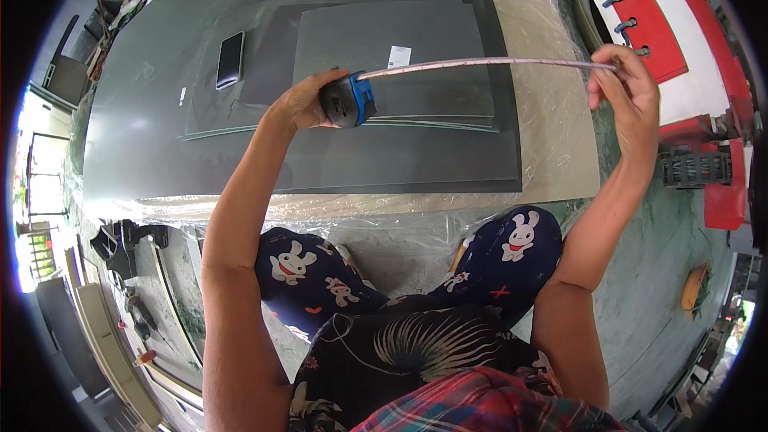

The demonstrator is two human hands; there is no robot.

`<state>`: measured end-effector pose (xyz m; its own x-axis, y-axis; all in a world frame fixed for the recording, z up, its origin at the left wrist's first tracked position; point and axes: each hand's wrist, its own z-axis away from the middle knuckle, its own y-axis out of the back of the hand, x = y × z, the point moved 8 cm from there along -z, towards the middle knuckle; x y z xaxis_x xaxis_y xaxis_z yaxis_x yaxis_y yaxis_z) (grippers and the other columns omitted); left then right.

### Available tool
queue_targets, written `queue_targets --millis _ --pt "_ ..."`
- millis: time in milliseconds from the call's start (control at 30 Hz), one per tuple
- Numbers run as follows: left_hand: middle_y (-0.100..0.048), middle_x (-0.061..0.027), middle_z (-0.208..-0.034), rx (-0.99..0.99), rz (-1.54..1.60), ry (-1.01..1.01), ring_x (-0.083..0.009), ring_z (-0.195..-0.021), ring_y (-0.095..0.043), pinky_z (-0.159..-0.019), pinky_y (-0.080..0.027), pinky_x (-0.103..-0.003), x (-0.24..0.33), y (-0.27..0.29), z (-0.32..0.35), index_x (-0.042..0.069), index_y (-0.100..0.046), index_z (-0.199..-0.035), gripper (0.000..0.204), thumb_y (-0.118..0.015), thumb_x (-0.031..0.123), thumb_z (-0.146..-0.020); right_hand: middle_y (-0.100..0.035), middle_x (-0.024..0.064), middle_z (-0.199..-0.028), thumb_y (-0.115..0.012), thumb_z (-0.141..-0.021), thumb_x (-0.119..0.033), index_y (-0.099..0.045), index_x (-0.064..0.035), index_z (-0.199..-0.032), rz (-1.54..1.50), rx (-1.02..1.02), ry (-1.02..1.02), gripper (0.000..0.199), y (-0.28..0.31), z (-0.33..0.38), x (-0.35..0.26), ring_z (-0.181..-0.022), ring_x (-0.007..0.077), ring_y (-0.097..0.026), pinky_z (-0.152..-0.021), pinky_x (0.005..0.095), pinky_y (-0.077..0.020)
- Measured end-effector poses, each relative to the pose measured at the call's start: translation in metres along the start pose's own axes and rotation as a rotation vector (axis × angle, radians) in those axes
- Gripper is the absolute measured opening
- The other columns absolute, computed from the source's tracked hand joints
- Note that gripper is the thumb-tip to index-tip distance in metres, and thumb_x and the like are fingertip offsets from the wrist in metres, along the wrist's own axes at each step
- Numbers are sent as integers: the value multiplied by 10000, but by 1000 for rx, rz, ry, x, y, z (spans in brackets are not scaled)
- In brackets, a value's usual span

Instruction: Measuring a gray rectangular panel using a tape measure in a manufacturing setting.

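Note:
My left hand (308, 102) is closed around a black and blue tape measure (342, 102), held above the stack of sheets. From its case the pale tape blade (480, 62) runs out to the right, slightly bowed. My right hand (632, 92) pinches the blade's far end between thumb and fingers, past the right edge of the sheets. Below the blade lie smaller dark grey sheets (432, 28) with a white label (399, 57). They rest on a larger dark grey sheet (384, 168).
A black phone (230, 61) lies on the sheets at the left. Clear plastic film (552, 104) wraps the tan board beneath. A red and white panel with dark clips (640, 8) stands at the far right, near a dark grid crate (696, 169). Tools (138, 312) lie on the floor at left.

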<state>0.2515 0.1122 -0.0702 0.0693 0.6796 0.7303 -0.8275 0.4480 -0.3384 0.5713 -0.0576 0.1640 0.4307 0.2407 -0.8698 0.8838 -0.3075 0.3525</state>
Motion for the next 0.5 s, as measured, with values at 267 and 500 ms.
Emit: queue_targets --millis 267,500 --pt "-605 -157 -969 45 -2 -152 -236 -819 -671 -733 -582 -388 10 -3 0 17 -526 -1063 439 -608 398 -863 -559 -2 -764 -575 -907 -275 -563 -62 -1020 -501 -2 -296 241 15 -8 73 -608 40 -513 -564 180 -461" --pt "-599 -95 -840 137 -114 -339 -161 -743 -651 -657 -576 -327 31 8 7 19 -535 -1002 475 -688 425 -809 -574 -9 -818 -595 -894 -233 -616 -56 -1001 -308 84 -447 208 20 -4 133 -664 55 -578 -608 196 -510"
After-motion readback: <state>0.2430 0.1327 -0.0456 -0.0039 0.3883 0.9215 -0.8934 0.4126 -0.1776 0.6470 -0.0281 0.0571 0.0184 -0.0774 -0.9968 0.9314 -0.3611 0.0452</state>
